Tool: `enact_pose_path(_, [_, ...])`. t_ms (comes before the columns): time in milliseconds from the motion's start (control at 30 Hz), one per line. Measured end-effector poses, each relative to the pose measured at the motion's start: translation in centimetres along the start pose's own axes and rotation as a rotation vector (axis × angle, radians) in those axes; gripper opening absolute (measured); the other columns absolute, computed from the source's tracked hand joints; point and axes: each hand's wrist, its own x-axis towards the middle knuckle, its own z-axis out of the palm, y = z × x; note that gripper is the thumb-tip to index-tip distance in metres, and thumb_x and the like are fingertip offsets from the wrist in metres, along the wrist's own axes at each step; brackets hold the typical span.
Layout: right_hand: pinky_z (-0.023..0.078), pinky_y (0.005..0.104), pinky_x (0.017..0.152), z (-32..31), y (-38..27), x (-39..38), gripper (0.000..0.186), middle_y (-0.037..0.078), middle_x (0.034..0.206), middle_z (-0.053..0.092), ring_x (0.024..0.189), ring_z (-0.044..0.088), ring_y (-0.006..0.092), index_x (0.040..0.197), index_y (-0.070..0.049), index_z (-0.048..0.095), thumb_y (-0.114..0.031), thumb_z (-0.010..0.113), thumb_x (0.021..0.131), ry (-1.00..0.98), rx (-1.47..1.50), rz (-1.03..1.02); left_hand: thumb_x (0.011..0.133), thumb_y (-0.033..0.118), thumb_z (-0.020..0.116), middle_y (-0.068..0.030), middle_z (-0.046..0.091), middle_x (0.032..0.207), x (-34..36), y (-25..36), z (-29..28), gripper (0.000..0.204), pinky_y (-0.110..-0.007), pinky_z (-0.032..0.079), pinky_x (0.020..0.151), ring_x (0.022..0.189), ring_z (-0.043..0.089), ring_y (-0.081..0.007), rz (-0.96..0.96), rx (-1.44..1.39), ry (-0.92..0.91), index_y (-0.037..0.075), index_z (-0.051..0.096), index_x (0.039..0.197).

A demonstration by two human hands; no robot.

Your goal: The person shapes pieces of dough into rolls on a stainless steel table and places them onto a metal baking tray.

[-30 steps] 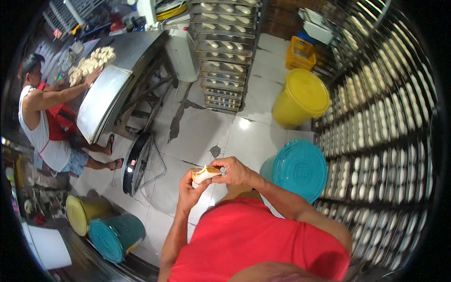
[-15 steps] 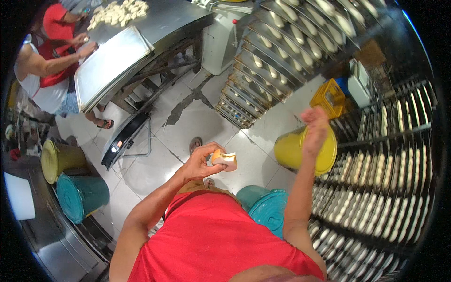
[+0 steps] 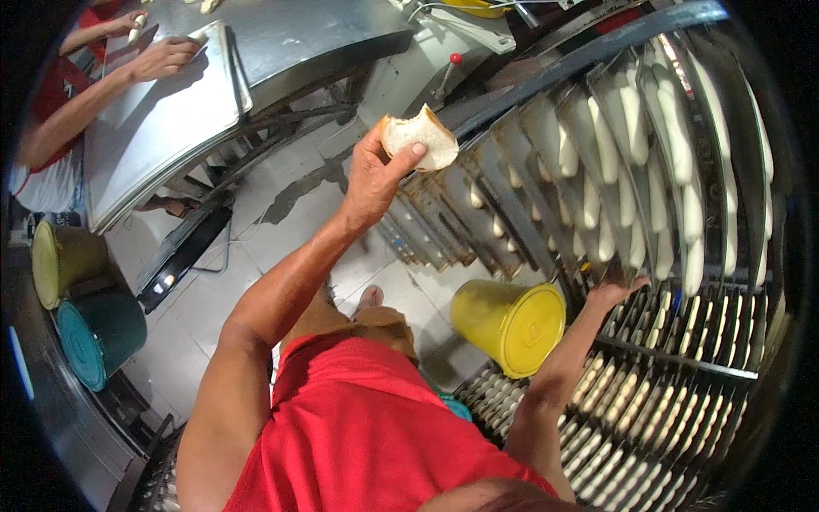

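Note:
My left hand is raised ahead of me, thumb and fingers pinching a bitten sandwich of white bread with a browned crust. To the right, my right hand reaches to the lower edge of a tall rack of trays. Its thumb and some fingers look stretched out, while the rest are dark or hidden against the rack. Whether it presses on the metal I cannot tell. Long pale dough pieces lie in rows on the rack's trays.
Another rack with dough rows stands at lower right, beside a lidded yellow bin. Yellow and teal bins stand at left. A metal table holds flat trays, where people's hands work. A black fan sits below it.
The view has turned right and closer to the tall rack. My left hand has lifted the sandwich forward and up. My right hand has gone from mid-air to the rack's edge.

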Motion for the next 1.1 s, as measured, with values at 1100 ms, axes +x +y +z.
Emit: enact_pose_path(1100, [0.051, 0.0422, 0.087, 4.7, 8.9, 12.2, 0.051, 0.011, 0.12, 0.061, 0.104, 0.059, 0.0244, 0.128, -0.004, 0.057, -0.047, 0.053, 0.102, -0.199, 0.096, -0.051, 0.092, 0.03, 0.072, -0.0006, 0.069, 0.104, 30.3, -12.4, 14.9, 0.037, -0.024, 0.045, 0.069, 0.088, 0.062, -0.0089, -0.08, -0.418, -0.004, 0.007, 0.062, 0.118])
